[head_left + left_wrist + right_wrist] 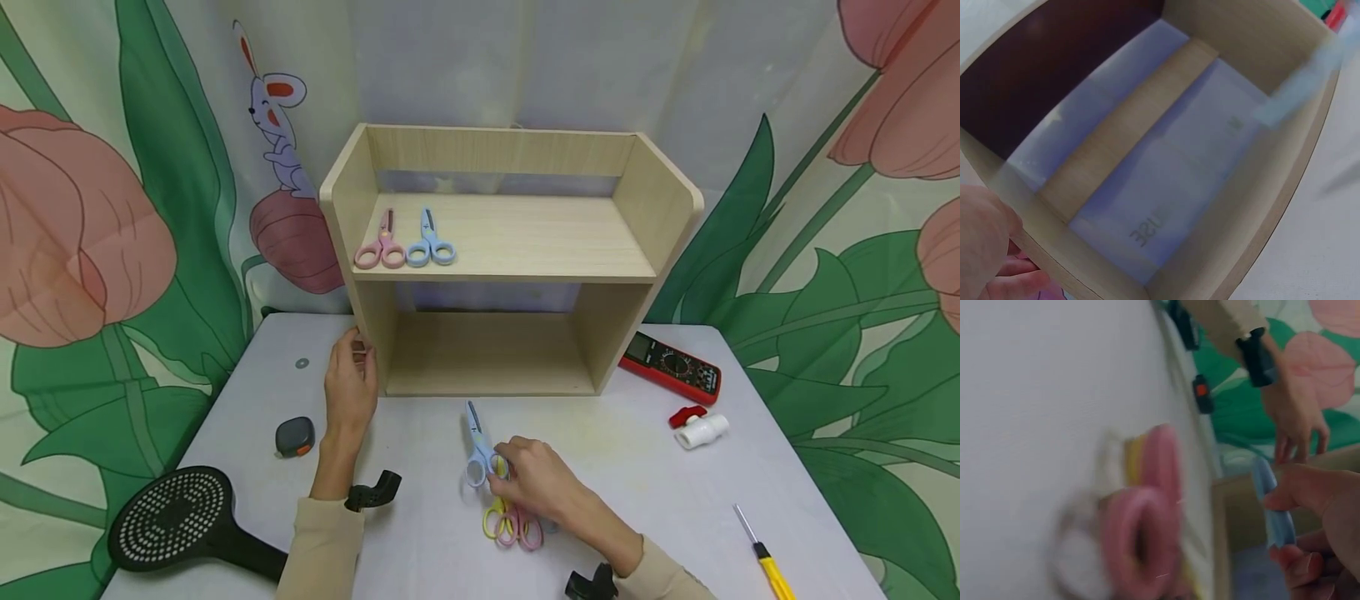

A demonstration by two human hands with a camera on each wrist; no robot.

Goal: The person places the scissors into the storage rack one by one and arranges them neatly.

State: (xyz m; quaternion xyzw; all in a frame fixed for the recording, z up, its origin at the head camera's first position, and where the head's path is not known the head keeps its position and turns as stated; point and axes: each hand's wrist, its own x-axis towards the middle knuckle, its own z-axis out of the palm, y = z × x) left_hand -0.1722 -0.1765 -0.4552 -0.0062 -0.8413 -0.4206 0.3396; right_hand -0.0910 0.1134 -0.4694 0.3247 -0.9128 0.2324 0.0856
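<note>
1. The right hand point(536, 483) pinches the handle of the blue scissors point(477, 446), which lie on the desk point(645, 467) in front of the wooden shelf point(510, 250), blades pointing toward it.
2. The left hand point(351, 387) rests, fingers relaxed, against the shelf's left wall.
3. Pink and yellow scissors point(513, 525) lie just beside the right hand.
4. Two more scissors point(405, 242) lie on the upper shelf board.

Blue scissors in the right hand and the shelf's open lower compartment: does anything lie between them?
No. In the head view only bare table lies between the blue scissors, gripped by the right hand, and the wooden shelf.
</note>
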